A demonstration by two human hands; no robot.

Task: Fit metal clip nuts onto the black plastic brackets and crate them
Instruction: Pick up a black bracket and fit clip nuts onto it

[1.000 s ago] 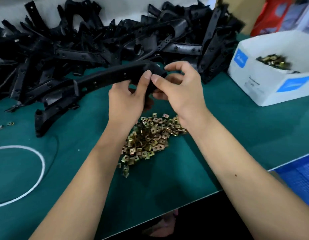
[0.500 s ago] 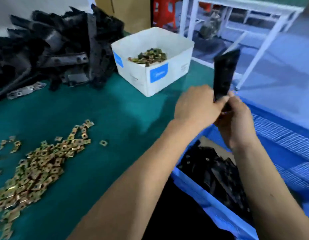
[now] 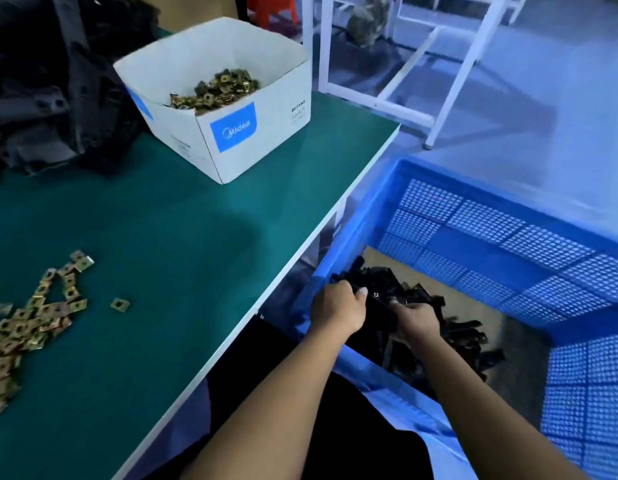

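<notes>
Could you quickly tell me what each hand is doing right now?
Left hand: curled around the bracket in the crate.
Right hand: gripping the same bracket.

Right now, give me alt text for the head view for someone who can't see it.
Both hands, left hand and right hand, hold a black bracket low inside a blue crate beside a green table. On the table: loose clip nuts and a white box of more.
</notes>
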